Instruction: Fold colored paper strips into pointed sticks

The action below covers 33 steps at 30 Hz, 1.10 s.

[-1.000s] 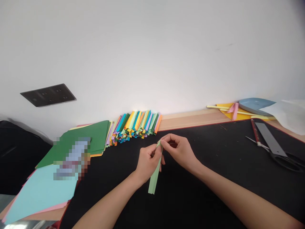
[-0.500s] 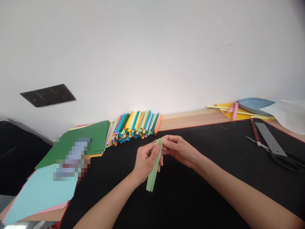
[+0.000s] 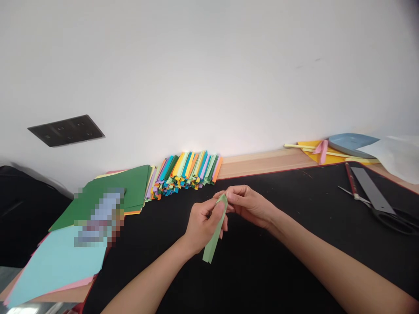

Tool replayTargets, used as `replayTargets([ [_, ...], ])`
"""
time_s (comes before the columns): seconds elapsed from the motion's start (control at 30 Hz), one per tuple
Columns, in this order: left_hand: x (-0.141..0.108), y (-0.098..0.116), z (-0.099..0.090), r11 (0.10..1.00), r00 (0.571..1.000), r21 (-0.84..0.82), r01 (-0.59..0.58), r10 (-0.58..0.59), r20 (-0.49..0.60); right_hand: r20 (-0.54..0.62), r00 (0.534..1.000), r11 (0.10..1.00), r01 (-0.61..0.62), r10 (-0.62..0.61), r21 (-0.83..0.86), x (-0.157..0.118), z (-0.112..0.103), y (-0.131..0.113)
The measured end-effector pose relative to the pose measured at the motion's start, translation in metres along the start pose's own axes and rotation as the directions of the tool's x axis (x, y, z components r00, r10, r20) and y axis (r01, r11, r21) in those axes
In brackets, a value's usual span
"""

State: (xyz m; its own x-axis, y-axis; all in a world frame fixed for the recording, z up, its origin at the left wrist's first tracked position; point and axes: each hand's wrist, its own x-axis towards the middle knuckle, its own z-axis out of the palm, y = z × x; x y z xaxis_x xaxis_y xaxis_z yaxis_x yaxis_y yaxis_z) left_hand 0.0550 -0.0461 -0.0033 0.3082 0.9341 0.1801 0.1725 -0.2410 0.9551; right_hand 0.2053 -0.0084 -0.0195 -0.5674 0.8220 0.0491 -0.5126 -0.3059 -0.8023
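A folded light green paper strip (image 3: 212, 244) hangs down at a slant over the black mat (image 3: 278, 270). My left hand (image 3: 204, 222) is closed round it, with the thumb pressed on its upper part. At the strip's top end, my right hand (image 3: 247, 203) pinches the paper between thumb and fingers. Part of the strip is hidden behind my left thumb. Just beyond my hands, against the wall, lies a pile of folded paper strips (image 3: 186, 170) in many colours.
Green sheets (image 3: 134, 183) and light blue sheets (image 3: 65, 261) are stacked at the left. Black-handled scissors (image 3: 393, 221), a metal ruler (image 3: 371, 189) and a dark red cutter (image 3: 351, 181) lie at the right. Behind them are a blue tray (image 3: 353, 141) and yellow paper (image 3: 309, 148).
Both hands have shifted slightly to the right with the green strip. The top of the strip sits a little lower, and both hands still hold it.
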Motion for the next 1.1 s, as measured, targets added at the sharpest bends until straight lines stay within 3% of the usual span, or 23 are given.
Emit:
replayTargets([
  [0.13, -0.0005, 0.0005, 0.0001, 1.0, 1.0, 0.003, -0.011, 0.011, 0.005, 0.023, 1.0, 1.0, 0.006, -0.006, -0.007, -0.0001, -0.0005, -0.0005],
  [0.53, 0.0011, -0.0051, 0.0006, 0.991, 0.997, 0.115, -0.074, 0.076, -0.011, -0.115, 0.99, 0.99, 0.068, -0.083, -0.125, -0.0014, 0.003, -0.0017],
  [0.9, 0.0004, -0.0045, 0.0002, 0.982, 0.998, 0.176, -0.065, 0.066, -0.004, -0.119, 0.988, 0.98, 0.078, -0.101, -0.184, -0.0006, 0.0028, -0.0021],
  [1.1, 0.0009, -0.0027, 0.0, 0.968, 0.993, 0.225, -0.114, 0.119, -0.009, -0.133, 0.985, 0.972, 0.082, -0.113, -0.219, -0.0008, 0.0034, -0.0019],
])
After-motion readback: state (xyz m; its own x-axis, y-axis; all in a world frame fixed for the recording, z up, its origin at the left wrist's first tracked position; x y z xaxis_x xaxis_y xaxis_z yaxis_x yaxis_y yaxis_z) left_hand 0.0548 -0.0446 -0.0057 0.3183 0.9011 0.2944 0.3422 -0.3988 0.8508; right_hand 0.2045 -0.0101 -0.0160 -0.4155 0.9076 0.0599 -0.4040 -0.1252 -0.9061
